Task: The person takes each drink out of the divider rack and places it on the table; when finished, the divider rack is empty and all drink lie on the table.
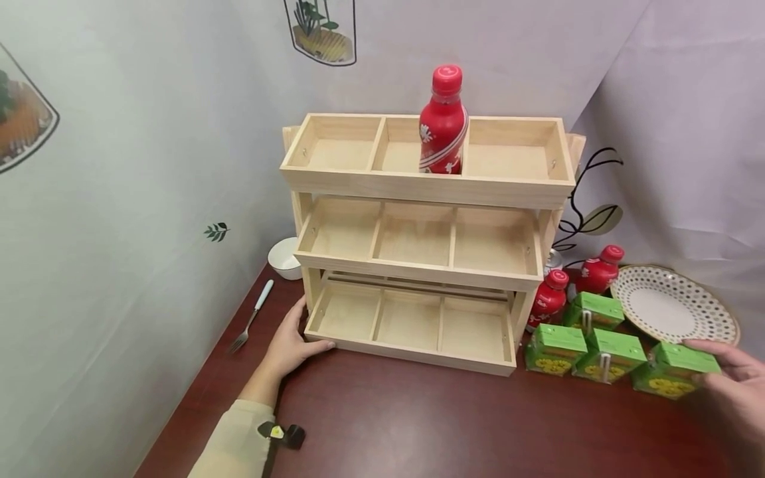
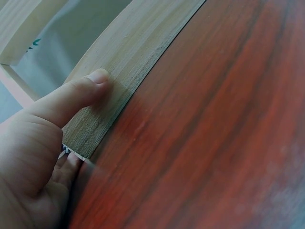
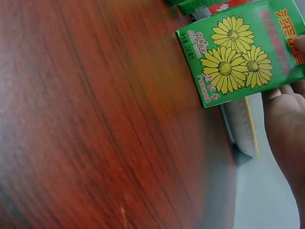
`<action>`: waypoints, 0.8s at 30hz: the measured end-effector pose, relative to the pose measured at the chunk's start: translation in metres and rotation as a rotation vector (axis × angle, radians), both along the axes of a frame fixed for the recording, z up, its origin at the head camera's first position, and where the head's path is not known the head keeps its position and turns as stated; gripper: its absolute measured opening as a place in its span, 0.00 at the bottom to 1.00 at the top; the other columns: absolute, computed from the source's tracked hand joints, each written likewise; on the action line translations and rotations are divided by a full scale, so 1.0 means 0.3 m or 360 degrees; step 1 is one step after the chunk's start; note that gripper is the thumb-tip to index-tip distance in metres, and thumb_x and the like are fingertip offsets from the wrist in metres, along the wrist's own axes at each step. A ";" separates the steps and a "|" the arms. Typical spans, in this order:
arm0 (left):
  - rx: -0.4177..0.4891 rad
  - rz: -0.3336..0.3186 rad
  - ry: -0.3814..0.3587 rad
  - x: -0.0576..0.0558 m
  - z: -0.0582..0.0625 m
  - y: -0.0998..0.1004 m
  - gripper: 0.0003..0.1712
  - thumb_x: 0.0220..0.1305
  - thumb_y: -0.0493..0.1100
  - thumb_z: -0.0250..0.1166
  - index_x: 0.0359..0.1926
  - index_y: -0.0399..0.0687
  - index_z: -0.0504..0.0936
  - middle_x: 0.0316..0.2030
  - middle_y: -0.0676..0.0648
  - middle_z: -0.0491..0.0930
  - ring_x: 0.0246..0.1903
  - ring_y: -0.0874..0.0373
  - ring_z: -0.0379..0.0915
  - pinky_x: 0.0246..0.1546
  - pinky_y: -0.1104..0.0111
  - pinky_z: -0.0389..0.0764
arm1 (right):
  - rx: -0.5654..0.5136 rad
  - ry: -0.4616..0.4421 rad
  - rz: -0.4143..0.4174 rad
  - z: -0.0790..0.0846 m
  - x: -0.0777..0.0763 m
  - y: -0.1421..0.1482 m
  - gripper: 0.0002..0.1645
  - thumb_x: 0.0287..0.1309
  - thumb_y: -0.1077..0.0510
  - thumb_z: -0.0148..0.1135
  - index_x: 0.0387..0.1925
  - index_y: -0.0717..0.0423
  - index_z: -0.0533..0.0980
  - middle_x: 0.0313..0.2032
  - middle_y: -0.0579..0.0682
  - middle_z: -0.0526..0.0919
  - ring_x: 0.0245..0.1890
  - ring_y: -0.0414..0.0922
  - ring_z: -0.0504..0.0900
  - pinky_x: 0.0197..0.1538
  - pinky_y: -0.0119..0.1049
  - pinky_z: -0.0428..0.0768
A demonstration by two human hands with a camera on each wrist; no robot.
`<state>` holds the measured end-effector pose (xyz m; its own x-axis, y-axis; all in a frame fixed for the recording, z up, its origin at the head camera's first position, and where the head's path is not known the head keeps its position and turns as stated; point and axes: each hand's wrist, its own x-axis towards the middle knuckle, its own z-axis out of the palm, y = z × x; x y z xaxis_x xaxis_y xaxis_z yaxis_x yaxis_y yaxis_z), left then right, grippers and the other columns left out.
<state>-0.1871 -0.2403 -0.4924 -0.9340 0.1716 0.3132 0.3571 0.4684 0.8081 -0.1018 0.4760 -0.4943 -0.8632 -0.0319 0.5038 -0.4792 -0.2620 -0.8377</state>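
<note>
A three-tier wooden shelf rack (image 1: 412, 342) stands on the table, each tier split into three compartments. My left hand (image 1: 291, 342) holds the bottom tier's left front corner, the thumb (image 2: 98, 76) on its front board and the other fingers round the side. On the right, my right hand (image 1: 738, 382) grips a green drink carton (image 1: 675, 368) with yellow flowers printed on it. In the right wrist view, the thumb lies over the face of this carton (image 3: 238, 57) and fingers pass beneath it. A red bottle (image 1: 443, 129) stands upright in the top tier's middle compartment.
More green cartons (image 1: 609, 355) stand right of the rack, with red bottles (image 1: 599, 269) behind them. A dotted plate (image 1: 675, 305) leans at the back right. Left of the rack are a white bowl (image 1: 285, 259) and a fork (image 1: 254, 315). Curtains line the back and left.
</note>
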 end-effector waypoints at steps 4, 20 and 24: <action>-0.0002 -0.0005 -0.0001 0.001 0.003 0.000 0.65 0.37 0.40 0.83 0.74 0.43 0.54 0.64 0.36 0.65 0.59 0.43 0.67 0.54 0.51 0.70 | 0.0104 -0.0048 -0.0064 0.003 0.009 -0.005 0.40 0.40 0.94 0.30 0.59 0.81 0.65 0.56 0.54 0.77 0.45 0.43 0.83 0.42 0.30 0.80; -0.0034 0.0001 0.0025 0.011 0.015 -0.001 0.64 0.37 0.40 0.83 0.74 0.43 0.55 0.61 0.35 0.67 0.57 0.42 0.68 0.52 0.54 0.71 | 0.0467 -0.0112 -0.0227 0.044 -0.013 -0.025 0.40 0.36 0.94 0.38 0.52 0.72 0.73 0.47 0.48 0.81 0.37 0.35 0.83 0.35 0.24 0.79; -0.0039 0.0003 0.0030 0.012 0.015 0.000 0.64 0.37 0.40 0.83 0.74 0.43 0.55 0.61 0.35 0.67 0.57 0.41 0.68 0.53 0.54 0.71 | 0.0608 -0.0113 -0.0256 0.050 -0.005 -0.021 0.40 0.37 0.94 0.39 0.53 0.70 0.72 0.48 0.46 0.80 0.39 0.34 0.82 0.36 0.23 0.78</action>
<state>-0.1836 -0.2404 -0.4879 -0.9284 0.1777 0.3262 0.3710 0.4887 0.7896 -0.1032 0.4697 -0.4792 -0.9046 -0.0671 0.4210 -0.4263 0.1473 -0.8925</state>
